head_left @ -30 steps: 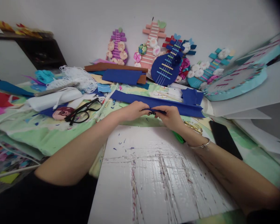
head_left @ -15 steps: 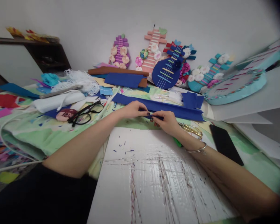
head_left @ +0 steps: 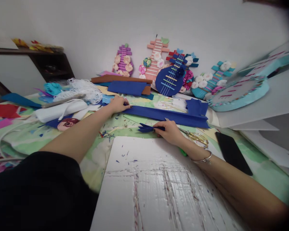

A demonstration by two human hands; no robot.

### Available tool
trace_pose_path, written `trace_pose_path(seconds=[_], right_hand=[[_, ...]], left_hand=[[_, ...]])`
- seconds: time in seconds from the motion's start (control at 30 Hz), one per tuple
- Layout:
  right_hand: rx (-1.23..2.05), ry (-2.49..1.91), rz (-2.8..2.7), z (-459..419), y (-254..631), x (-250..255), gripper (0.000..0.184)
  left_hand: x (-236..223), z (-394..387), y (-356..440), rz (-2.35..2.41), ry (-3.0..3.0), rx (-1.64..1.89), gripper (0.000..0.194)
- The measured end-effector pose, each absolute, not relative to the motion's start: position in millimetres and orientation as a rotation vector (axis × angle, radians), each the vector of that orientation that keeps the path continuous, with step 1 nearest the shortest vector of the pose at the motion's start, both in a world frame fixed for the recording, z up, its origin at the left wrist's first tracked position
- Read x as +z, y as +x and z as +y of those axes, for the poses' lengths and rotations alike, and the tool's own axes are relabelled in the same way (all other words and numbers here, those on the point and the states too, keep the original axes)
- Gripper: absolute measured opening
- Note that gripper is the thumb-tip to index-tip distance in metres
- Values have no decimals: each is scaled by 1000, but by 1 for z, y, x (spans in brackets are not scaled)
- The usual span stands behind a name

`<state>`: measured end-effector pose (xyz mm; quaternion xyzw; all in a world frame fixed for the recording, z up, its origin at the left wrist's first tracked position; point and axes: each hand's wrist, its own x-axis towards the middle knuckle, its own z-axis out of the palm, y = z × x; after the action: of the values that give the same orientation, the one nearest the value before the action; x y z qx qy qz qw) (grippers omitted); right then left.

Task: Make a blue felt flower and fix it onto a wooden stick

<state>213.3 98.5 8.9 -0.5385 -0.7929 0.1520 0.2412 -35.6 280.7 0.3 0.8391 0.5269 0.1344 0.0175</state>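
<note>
My left hand (head_left: 119,104) reaches to the left end of a long dark blue craft strip (head_left: 168,115), its thumb and fingers closed on that end. The strip lies crosswise on the table, of paper or thin fabric. Nearer to me, my right hand (head_left: 170,131) pinches several narrow blue pieces (head_left: 146,128) stacked together, whose ends fan out to the left. Gold-handled scissors (head_left: 198,138) lie just beyond my right wrist, their blades partly hidden by the hand. Below both hands is a white board (head_left: 144,186) with glossy dried streaks and small blue scraps.
Decorated lute-shaped crafts lean against the wall, among them a blue one (head_left: 170,80). White yarn (head_left: 83,91) and a white rolled item (head_left: 60,110) lie at left. A black phone (head_left: 233,153) is at right. A folded blue piece (head_left: 197,106) rests by the strip's right end.
My left hand has let go of the small blue pieces and moved left and away to the strip's end. My right hand still holds the pieces. The glasses are now out of sight.
</note>
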Motion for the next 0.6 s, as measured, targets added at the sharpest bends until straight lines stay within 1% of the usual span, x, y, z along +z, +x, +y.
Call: trace_pose_path(seconds=[0.13,0.2,0.27,0.4,0.6], right_hand=[[397,-1488,-2177,98,212,9,14],[408,-1459,-2184,98,212,8,15],[425,-1430,-2188,99,212,7,15],[457,-1399,-2166,100,212,3,16],[482,-1404,-2044,100,211,2,14]], left_hand=[[13,284,-38,1583,2518,466,35],[14,289,-38,1577,2508,512,28],[11,294,-33,1619,2528,540,25],[-1,301,-17,1702,2572,426,28],[-7,305,-8,1746,2528,426,15]])
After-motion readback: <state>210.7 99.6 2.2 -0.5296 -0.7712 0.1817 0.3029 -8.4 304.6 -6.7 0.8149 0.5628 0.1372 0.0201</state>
